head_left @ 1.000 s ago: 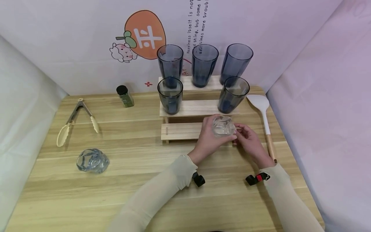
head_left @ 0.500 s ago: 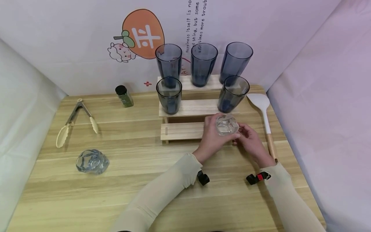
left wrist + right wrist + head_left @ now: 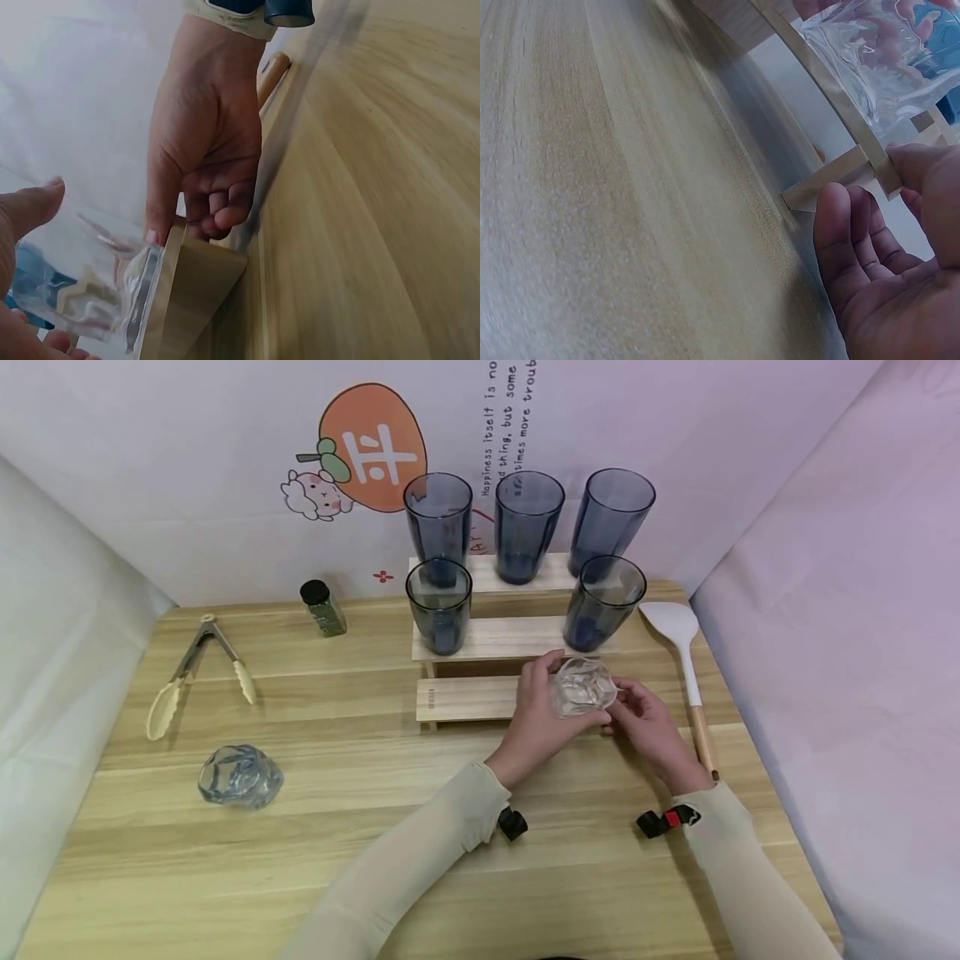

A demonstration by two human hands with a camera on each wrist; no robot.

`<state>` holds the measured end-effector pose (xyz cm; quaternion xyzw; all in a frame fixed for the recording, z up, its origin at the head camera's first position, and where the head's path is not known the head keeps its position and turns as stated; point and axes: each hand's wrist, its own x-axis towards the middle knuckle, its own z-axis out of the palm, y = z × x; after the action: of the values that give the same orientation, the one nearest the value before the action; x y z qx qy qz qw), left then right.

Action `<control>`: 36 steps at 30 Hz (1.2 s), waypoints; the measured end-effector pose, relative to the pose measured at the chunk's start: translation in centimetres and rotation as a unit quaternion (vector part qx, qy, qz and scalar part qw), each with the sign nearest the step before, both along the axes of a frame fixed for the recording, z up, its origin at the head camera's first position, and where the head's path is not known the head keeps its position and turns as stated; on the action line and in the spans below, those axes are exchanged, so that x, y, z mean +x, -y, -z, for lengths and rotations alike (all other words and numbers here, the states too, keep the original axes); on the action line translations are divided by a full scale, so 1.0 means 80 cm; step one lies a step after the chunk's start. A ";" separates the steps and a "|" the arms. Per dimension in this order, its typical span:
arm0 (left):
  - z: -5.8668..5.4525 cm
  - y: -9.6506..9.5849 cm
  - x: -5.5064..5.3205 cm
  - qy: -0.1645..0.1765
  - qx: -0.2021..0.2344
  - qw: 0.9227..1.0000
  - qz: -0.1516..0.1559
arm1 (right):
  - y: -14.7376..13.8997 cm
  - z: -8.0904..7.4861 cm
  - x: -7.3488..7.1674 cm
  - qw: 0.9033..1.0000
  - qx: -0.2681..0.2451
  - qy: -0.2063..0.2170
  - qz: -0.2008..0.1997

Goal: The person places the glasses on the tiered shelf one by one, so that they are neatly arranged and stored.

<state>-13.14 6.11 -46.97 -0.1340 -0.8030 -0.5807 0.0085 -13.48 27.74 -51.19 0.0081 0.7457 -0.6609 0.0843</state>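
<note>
My left hand (image 3: 534, 720) curls round a clear wavy-sided glass (image 3: 584, 687) at the right end of the lowest step of a tiered wooden rack (image 3: 476, 699). In the left wrist view the glass's base is at the step's surface, and the left thumb (image 3: 34, 210) looks apart from its wall. My right hand (image 3: 654, 737) holds the right end of that step, thumb above and fingers curled beneath, as the right wrist view shows. Part of the step is hidden behind the left hand.
Several blue-grey tumblers (image 3: 529, 527) stand on the upper steps. A second clear glass (image 3: 240, 777), tongs (image 3: 201, 652) and a black-capped jar (image 3: 324, 610) are at left. A white spatula (image 3: 678, 631) with a wooden handle lies right of the rack, beside the right hand.
The left hand and the glass shifted slightly right, then back left, the glass's tilt changing a little. The right hand stays at the rack's end.
</note>
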 end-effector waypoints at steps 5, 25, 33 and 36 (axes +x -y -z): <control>0.002 0.013 0.002 -0.006 0.009 1.000 0.008 | 0.001 0.001 -0.001 1.000 -0.006 -0.001 -0.001; 0.003 0.055 0.018 -0.027 -0.003 0.999 0.046 | 0.005 -0.003 0.002 1.000 -0.021 -0.007 -0.007; 0.001 0.167 0.070 -0.021 0.009 0.996 0.082 | -0.002 0.004 0.001 1.000 -0.013 0.000 -0.003; -0.001 0.222 0.090 -0.074 -0.027 0.997 0.010 | -0.003 0.004 -0.001 1.000 -0.017 -0.001 -0.006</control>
<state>-5.93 -11.66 -46.89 -0.1848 -0.8139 -0.5477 0.0580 -13.57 27.95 -51.51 0.0011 0.7342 -0.6733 0.0878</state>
